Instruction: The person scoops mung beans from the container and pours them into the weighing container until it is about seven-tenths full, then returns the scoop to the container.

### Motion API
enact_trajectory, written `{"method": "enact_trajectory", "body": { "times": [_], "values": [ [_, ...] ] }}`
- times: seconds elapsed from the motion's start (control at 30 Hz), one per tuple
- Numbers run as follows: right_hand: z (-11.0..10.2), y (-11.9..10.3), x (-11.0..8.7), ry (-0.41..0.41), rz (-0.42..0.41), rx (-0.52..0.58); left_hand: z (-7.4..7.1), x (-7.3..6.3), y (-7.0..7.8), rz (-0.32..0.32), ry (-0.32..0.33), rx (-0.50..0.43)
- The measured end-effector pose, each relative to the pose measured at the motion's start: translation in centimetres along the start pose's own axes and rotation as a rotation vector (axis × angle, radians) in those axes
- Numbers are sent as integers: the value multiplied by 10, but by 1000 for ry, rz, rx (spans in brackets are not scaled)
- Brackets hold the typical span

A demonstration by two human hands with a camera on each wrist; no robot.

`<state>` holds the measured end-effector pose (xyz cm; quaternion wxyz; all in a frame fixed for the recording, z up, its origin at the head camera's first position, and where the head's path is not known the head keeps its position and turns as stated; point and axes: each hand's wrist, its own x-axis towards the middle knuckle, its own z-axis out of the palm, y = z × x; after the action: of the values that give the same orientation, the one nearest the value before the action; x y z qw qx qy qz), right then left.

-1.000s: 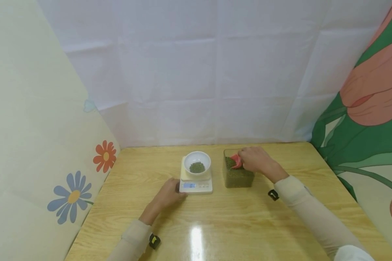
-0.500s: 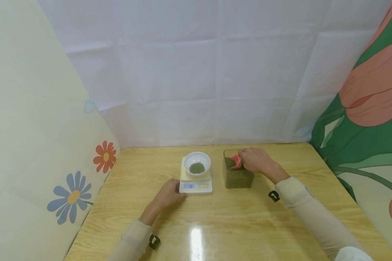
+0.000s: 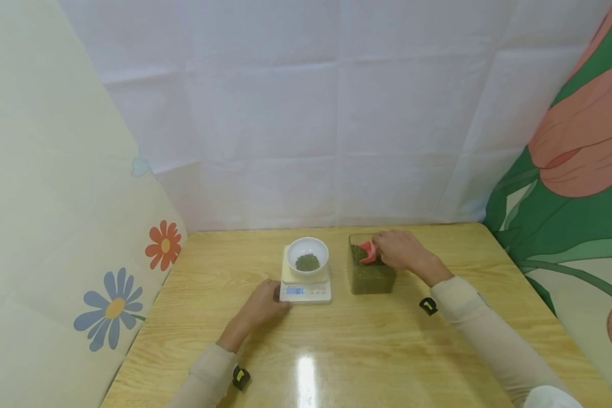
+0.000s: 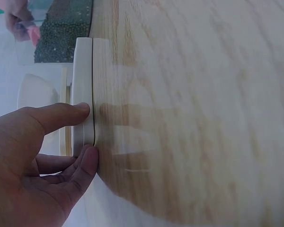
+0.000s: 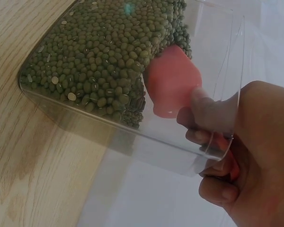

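Observation:
In the head view, a white kitchen scale (image 3: pixel 306 292) with a lit display bears a white bowl (image 3: pixel 296 248), with a small heap of mung beans (image 3: pixel 307 262) in it. My left hand (image 3: pixel 263 303) holds the scale's near left corner, thumb (image 4: pixel 80 109) on its front edge and fingers round the side. My right hand (image 3: pixel 400 249) reaches over the rim of a clear square container (image 3: pixel 372 283) of mung beans (image 5: pixel 99 56). It grips a pink scoop (image 5: pixel 173 82) by the handle, and the scoop's bowl sits against the beans inside. The container's wall stands between the right wrist camera and some fingers.
The scale and container stand side by side on a wooden table (image 3: pixel 367 351), a narrow gap between them. A white cloth (image 3: pixel 285 141) hangs behind the table's far edge. Flower-printed sheets rise at left (image 3: pixel 41 198) and right (image 3: pixel 591 226).
The scoop has shifted very slightly within the container, still in my right hand. My left hand, the scale and the bowl have stayed in place.

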<state>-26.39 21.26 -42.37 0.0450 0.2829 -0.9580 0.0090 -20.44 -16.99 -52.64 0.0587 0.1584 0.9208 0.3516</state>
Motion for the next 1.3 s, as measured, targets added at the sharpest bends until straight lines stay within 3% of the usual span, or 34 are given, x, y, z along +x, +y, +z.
{"method": "enact_trajectory", "body": {
  "times": [1.3],
  "values": [
    [-3,6,-9,60,50,140,-1,-1,3,13,5,-3]
  ]
}}
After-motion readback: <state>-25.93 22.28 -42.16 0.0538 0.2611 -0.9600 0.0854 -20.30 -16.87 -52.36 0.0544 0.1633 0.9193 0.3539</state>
